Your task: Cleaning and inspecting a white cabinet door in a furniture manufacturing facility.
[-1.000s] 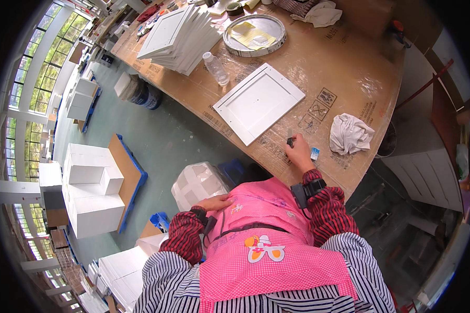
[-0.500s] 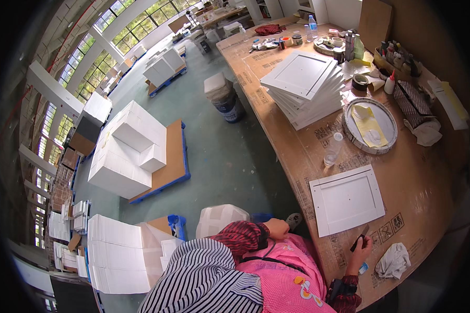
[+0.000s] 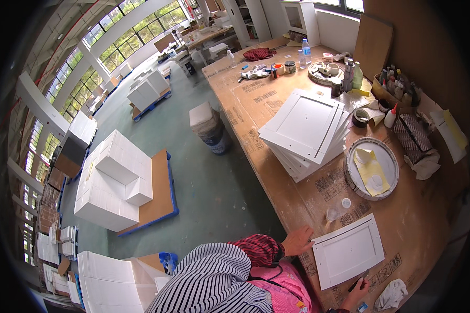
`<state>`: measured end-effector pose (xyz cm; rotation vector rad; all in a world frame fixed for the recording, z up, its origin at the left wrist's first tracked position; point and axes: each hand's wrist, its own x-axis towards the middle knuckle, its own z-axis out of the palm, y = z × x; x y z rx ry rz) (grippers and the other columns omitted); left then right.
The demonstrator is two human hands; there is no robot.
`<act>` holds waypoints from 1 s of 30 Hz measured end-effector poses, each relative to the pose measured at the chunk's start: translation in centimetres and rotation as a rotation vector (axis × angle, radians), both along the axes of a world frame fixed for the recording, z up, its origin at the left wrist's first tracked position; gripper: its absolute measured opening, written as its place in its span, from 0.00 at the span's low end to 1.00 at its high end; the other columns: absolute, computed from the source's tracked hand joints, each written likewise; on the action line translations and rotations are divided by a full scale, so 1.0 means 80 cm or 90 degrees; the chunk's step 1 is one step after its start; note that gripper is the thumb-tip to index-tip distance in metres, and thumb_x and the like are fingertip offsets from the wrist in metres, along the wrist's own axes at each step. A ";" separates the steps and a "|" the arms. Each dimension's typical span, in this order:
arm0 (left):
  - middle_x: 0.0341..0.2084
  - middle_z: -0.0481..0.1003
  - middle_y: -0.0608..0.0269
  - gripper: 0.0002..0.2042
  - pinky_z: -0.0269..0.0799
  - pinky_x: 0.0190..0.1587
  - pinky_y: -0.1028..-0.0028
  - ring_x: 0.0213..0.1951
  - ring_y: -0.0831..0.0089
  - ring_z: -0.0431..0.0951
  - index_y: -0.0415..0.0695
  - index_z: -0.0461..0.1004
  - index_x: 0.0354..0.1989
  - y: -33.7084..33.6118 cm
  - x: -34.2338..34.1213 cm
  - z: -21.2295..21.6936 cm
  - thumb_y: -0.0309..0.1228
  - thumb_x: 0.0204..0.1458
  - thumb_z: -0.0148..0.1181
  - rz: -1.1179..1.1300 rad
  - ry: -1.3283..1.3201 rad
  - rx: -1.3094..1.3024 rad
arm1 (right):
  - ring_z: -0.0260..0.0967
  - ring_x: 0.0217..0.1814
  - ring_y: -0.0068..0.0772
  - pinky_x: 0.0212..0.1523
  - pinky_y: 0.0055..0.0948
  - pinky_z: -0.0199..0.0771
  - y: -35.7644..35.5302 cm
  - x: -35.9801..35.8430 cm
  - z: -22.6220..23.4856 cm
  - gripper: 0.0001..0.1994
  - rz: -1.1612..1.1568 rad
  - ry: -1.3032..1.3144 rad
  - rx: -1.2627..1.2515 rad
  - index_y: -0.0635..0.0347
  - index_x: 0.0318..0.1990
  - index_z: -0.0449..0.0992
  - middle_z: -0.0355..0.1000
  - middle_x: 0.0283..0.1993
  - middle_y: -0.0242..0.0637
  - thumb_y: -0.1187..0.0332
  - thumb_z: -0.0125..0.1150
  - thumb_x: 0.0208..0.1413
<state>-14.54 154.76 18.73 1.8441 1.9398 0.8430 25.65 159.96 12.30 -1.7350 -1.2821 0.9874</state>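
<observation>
A white framed panel (image 3: 348, 252) lies flat on the cardboard-covered table (image 3: 277, 172), close in front of me. At its left edge is my left hand (image 3: 298, 240), fingers stretched out and holding nothing; whether the fingertips touch the panel I cannot tell. Close to the panel's near right corner, my right hand (image 3: 356, 293) is closed around a small knife with a dark handle and thin grey blade (image 3: 365, 273). The blade points up toward the panel. A crumpled white cloth (image 3: 392, 295) lies to the right of that hand.
Beyond the panel stand a clear plastic cup (image 3: 332, 213) and a round white lid (image 3: 391, 172) bearing yellow paper. A stack of white panels (image 3: 300, 125) sits farther back. Bottles (image 3: 397, 86) and tape line the right side. Left on the floor are a bucket (image 3: 210, 130) and pallets of white boxes (image 3: 115, 182).
My left hand has moved from my lap to the panel's left edge and opened. With the knife still held, my right hand is now near the panel's near corner. The view has tilted up.
</observation>
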 end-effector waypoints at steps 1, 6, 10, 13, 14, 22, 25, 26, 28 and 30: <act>0.43 0.68 0.45 0.20 0.72 0.46 0.58 0.45 0.47 0.73 0.38 0.67 0.51 0.001 0.008 -0.003 0.39 0.58 0.60 0.005 -0.004 -0.016 | 0.63 0.41 0.27 0.45 0.29 0.67 -0.005 -0.003 0.000 0.11 -0.017 -0.029 0.008 0.68 0.41 0.71 0.68 0.38 0.33 0.67 0.60 0.66; 0.43 0.69 0.45 0.21 0.72 0.47 0.54 0.46 0.45 0.73 0.40 0.67 0.53 0.005 0.019 -0.016 0.40 0.57 0.60 -0.008 -0.034 -0.081 | 0.68 0.42 0.30 0.47 0.31 0.70 -0.049 -0.006 0.045 0.11 -0.067 -0.052 -0.029 0.69 0.42 0.74 0.73 0.41 0.37 0.67 0.61 0.65; 0.44 0.71 0.49 0.19 0.72 0.47 0.54 0.47 0.47 0.74 0.44 0.69 0.53 0.021 0.010 -0.002 0.39 0.56 0.61 0.030 0.003 -0.062 | 0.73 0.40 0.27 0.45 0.30 0.74 -0.020 -0.038 0.059 0.12 -0.006 -0.082 0.003 0.66 0.42 0.80 0.79 0.38 0.36 0.65 0.66 0.61; 0.44 0.71 0.50 0.17 0.72 0.46 0.54 0.46 0.47 0.75 0.45 0.71 0.52 0.030 0.014 0.004 0.37 0.57 0.61 0.016 0.020 -0.070 | 0.72 0.34 0.28 0.39 0.28 0.73 -0.024 -0.039 0.054 0.09 -0.057 -0.074 0.070 0.65 0.41 0.80 0.76 0.32 0.36 0.69 0.67 0.58; 0.44 0.72 0.50 0.17 0.72 0.46 0.55 0.46 0.48 0.75 0.44 0.72 0.52 0.035 0.014 -0.006 0.37 0.57 0.61 -0.015 0.013 -0.046 | 0.73 0.34 0.29 0.38 0.29 0.73 -0.028 -0.038 0.064 0.09 -0.068 -0.077 0.024 0.64 0.42 0.81 0.76 0.32 0.36 0.70 0.67 0.57; 0.42 0.72 0.53 0.20 0.71 0.47 0.62 0.43 0.59 0.74 0.38 0.70 0.59 0.057 -0.001 -0.037 0.38 0.64 0.55 -0.124 0.070 -0.089 | 0.74 0.36 0.47 0.39 0.41 0.74 -0.063 -0.082 0.045 0.06 -0.219 -0.021 0.106 0.62 0.35 0.78 0.74 0.33 0.44 0.72 0.66 0.51; 0.41 0.72 0.53 0.20 0.71 0.46 0.63 0.42 0.60 0.74 0.38 0.69 0.59 0.070 0.001 -0.040 0.39 0.65 0.54 -0.191 0.056 -0.113 | 0.74 0.35 0.47 0.38 0.41 0.73 -0.080 -0.073 0.044 0.06 -0.321 0.028 0.127 0.64 0.35 0.78 0.73 0.33 0.44 0.73 0.66 0.50; 0.40 0.73 0.53 0.20 0.71 0.46 0.62 0.42 0.60 0.74 0.38 0.69 0.60 0.074 0.002 -0.038 0.39 0.65 0.54 -0.186 0.060 -0.134 | 0.74 0.35 0.47 0.38 0.41 0.73 -0.086 -0.072 0.046 0.06 -0.338 0.030 0.124 0.64 0.35 0.78 0.73 0.33 0.44 0.73 0.66 0.50; 0.39 0.73 0.53 0.21 0.71 0.46 0.62 0.41 0.60 0.74 0.37 0.68 0.60 0.077 0.006 -0.029 0.39 0.66 0.54 -0.185 0.070 -0.156 | 0.74 0.34 0.46 0.38 0.40 0.73 -0.093 -0.070 0.049 0.06 -0.334 0.035 0.145 0.65 0.35 0.78 0.72 0.31 0.43 0.73 0.66 0.51; 0.40 0.74 0.52 0.21 0.71 0.48 0.61 0.41 0.59 0.75 0.37 0.68 0.60 0.081 0.008 -0.025 0.40 0.66 0.54 -0.185 0.106 -0.147 | 0.74 0.34 0.46 0.37 0.40 0.73 -0.097 -0.075 0.047 0.06 -0.345 0.044 0.141 0.65 0.35 0.77 0.72 0.31 0.43 0.73 0.66 0.51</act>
